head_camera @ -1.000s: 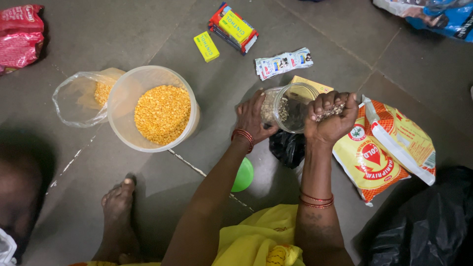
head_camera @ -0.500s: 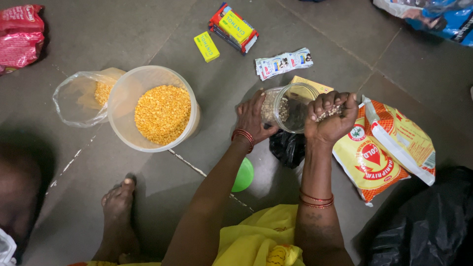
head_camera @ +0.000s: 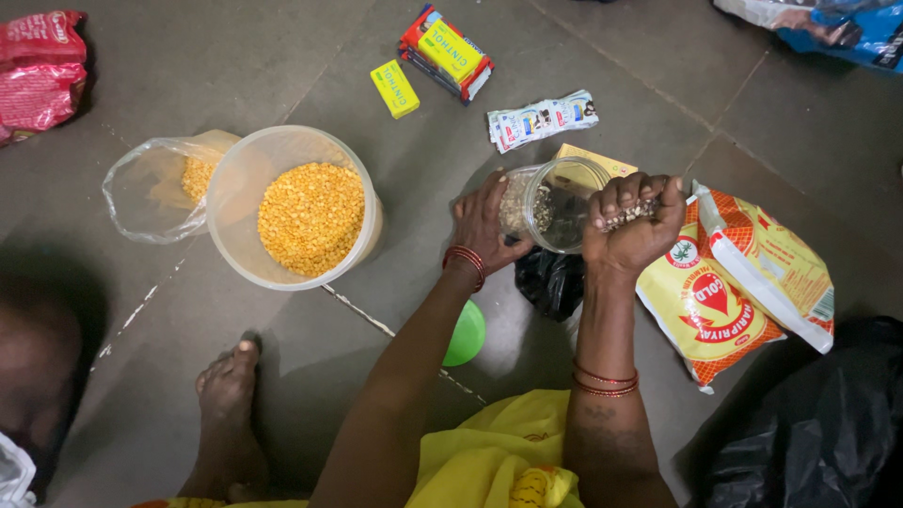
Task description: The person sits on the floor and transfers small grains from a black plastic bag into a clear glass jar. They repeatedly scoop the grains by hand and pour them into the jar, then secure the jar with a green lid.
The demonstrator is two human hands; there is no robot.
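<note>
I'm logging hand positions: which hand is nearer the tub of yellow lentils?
Left. The left hand holds the small clear jar just right of the tub; the right hand, cupping seeds, is beyond the jar, farther away.

Both hands (head_camera: 484, 221) (head_camera: 632, 224) curled, gripping.

A crumpled red plastic packet (head_camera: 39, 68) lies on the floor at the far left. A clear plastic bag (head_camera: 155, 188) with some yellow split pulses touches the big tub's left side. Near the top sits a small yellow rectangular box (head_camera: 394, 88), and just beside it a stack of yellow-fronted boxes with red and blue edges (head_camera: 446, 52). Below these lies a strip of small white sachets (head_camera: 543, 120). A yellow, orange and red printed pouch (head_camera: 743, 282) lies at the right. A blue and white bag (head_camera: 837, 33) fills the top right corner.
</note>
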